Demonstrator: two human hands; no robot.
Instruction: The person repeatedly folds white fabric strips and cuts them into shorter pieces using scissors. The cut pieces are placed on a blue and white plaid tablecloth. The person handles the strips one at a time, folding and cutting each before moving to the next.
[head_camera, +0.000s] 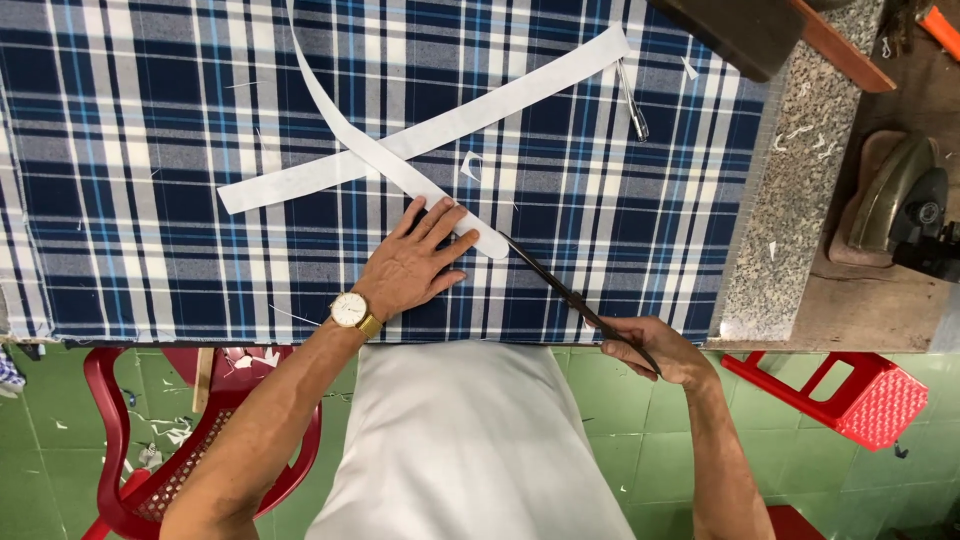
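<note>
The left hand (412, 262) lies flat, fingers spread, pinning a curved white strip (400, 165) onto the blue plaid cloth (150, 150). The right hand (650, 350) grips what seem long dark shears (570, 295), tips at the strip's end.

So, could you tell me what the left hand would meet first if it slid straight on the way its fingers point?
Probably the curved white strip: the left hand lies flat on the plaid cloth, fingertips already at that strip's lower end.

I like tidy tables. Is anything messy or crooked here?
A little. Two white paper strips lie crossed over the plaid cloth, with a small paper scrap beside them. White bits litter the green floor.
</note>
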